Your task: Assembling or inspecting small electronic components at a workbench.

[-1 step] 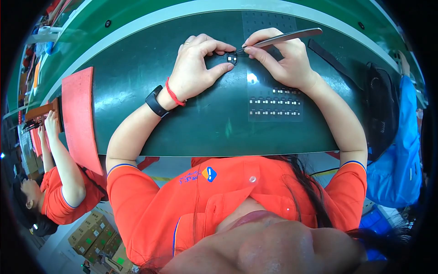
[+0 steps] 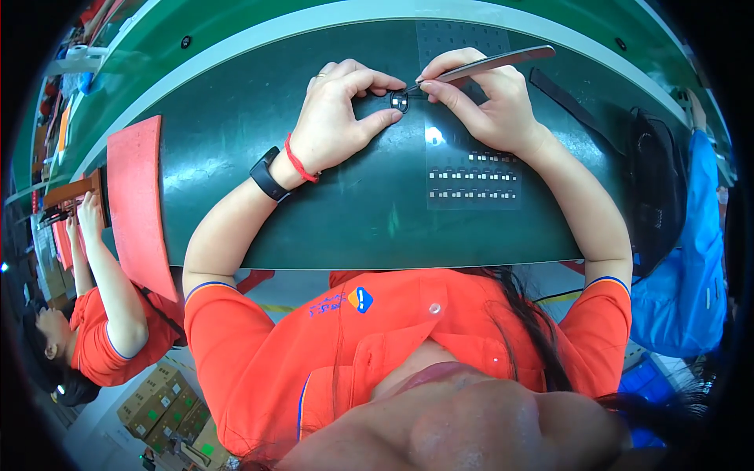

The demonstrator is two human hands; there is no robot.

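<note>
Between the thumb and forefinger of my left hand (image 2: pixel 338 102) is a small round black part (image 2: pixel 399 103) with two tiny white squares on its face. My right hand (image 2: pixel 499 110) pinches a pair of metal tweezers (image 2: pixel 495 63), tilted so that the tips meet the upper right edge of the round part. What the tips grip, if anything, is too small to make out. Below my right hand lies a clear sheet (image 2: pixel 475 185) carrying rows of small white and dark square pieces.
Another clear sheet (image 2: pixel 463 35) with small marks lies at the far side of the green table (image 2: pixel 338 228). A black strap (image 2: pixel 577 106) and black bag (image 2: pixel 658 188) are at the right. A pink mat (image 2: pixel 135 188) covers the left end, near a co-worker's arm (image 2: pixel 110 282).
</note>
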